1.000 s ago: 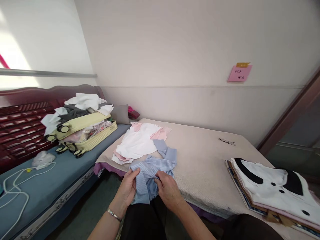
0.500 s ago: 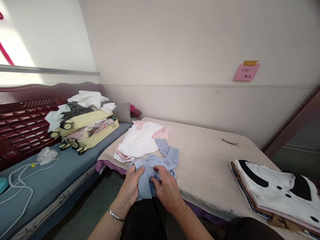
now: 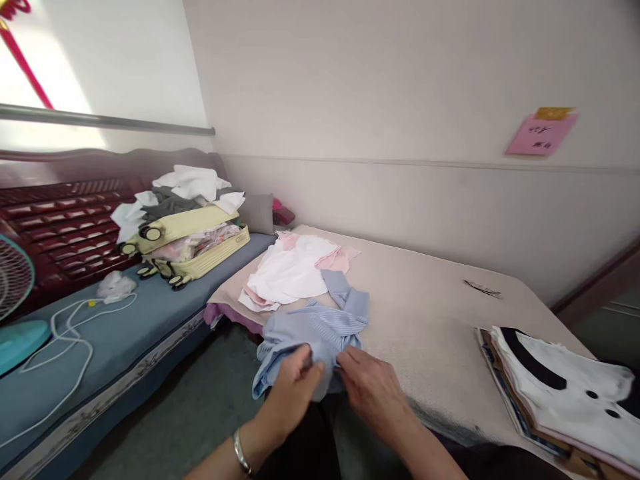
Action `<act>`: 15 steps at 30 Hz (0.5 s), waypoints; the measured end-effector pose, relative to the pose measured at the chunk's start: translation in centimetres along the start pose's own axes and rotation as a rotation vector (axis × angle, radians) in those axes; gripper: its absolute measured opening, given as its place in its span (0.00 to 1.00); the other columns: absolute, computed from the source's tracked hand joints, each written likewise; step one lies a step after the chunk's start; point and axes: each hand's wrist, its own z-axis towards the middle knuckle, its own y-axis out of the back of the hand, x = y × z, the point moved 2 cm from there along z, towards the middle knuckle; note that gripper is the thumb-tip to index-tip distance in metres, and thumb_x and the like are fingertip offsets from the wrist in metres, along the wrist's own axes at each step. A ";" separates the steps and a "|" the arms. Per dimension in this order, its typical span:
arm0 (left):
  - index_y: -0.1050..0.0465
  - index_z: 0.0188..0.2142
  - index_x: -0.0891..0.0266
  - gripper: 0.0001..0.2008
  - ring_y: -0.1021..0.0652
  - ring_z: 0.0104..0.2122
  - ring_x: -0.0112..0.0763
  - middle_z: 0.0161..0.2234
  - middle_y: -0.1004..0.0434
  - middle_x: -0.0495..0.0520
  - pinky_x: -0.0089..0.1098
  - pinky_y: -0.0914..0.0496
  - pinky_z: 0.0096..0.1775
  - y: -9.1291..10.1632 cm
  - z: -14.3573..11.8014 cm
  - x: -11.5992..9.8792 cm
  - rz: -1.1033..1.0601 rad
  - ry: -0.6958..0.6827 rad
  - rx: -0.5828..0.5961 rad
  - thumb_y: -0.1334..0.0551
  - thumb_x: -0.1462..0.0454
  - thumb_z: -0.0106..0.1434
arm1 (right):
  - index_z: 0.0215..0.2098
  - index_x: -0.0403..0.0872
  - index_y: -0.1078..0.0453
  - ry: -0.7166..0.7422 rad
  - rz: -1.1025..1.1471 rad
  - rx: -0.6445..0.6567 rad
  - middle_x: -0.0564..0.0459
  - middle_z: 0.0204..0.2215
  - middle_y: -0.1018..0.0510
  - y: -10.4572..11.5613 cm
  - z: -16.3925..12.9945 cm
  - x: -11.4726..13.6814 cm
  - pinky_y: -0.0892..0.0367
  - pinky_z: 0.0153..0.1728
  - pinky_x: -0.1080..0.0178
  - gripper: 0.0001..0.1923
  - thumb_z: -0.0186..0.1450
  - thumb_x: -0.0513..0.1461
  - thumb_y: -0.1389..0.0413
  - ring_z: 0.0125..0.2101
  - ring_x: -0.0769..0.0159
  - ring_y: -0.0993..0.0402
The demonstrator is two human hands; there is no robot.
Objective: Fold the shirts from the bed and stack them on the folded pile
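A light blue striped shirt (image 3: 310, 330) lies bunched at the near left edge of the beige-covered table (image 3: 425, 320), partly hanging over it. My left hand (image 3: 295, 393), with a metal bracelet on the wrist, grips the shirt's lower fold. My right hand (image 3: 373, 390) pinches the cloth just to the right of it. Both hands are blurred. Behind the shirt lies a loose heap of white and pink garments (image 3: 293, 273).
A stack of folded clothes (image 3: 560, 390), topped by a white piece with black trim and buttons, sits at the table's right. A small dark object (image 3: 483, 288) lies near the wall. On the blue bench stand an open yellow suitcase (image 3: 193, 243), a white cable (image 3: 60, 337) and a teal fan (image 3: 15, 313).
My view has swung left and down. Both hands have dropped lower with the blue shirt, drawing its fold toward me over the table edge.
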 end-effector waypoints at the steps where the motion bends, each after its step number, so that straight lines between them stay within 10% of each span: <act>1: 0.31 0.31 0.59 0.11 0.27 0.32 0.28 0.30 0.26 0.47 0.28 0.34 0.35 -0.3 -0.9 0.2 0.110 -0.041 0.102 0.39 0.57 0.67 | 0.33 0.50 0.33 -0.027 0.030 0.011 0.54 0.30 0.25 -0.2 -0.9 -0.9 0.41 0.30 0.65 0.09 0.70 0.33 0.50 0.32 0.65 0.26; 5: 0.25 0.35 0.60 0.09 0.21 0.33 0.31 0.34 0.20 0.52 0.29 0.30 0.37 1.6 -2.4 2.2 0.244 0.029 0.371 0.41 0.60 0.67 | 0.33 0.52 0.33 -0.148 0.204 0.022 0.56 0.28 0.25 -2.7 -4.7 -4.6 0.39 0.29 0.65 0.12 0.74 0.42 0.52 0.28 0.66 0.26; 11: 0.24 0.34 0.59 0.12 0.22 0.33 0.32 0.31 0.20 0.50 0.30 0.32 0.38 12.7 1.5 7.2 0.864 0.052 -0.076 0.46 0.70 0.63 | 0.28 0.52 0.36 -0.232 0.337 0.004 0.58 0.21 0.28 -6.5 -7.8 -6.7 0.39 0.23 0.66 0.18 0.74 0.49 0.53 0.20 0.66 0.30; 15: 0.22 0.40 0.57 0.15 0.22 0.39 0.32 0.39 0.21 0.53 0.31 0.32 0.42 16.3 2.4 10.3 1.002 -0.004 -0.115 0.46 0.72 0.64 | 0.29 0.52 0.34 -0.258 0.374 0.013 0.58 0.20 0.29 -7.6 -7.8 -7.5 0.36 0.22 0.67 0.19 0.73 0.52 0.52 0.19 0.66 0.30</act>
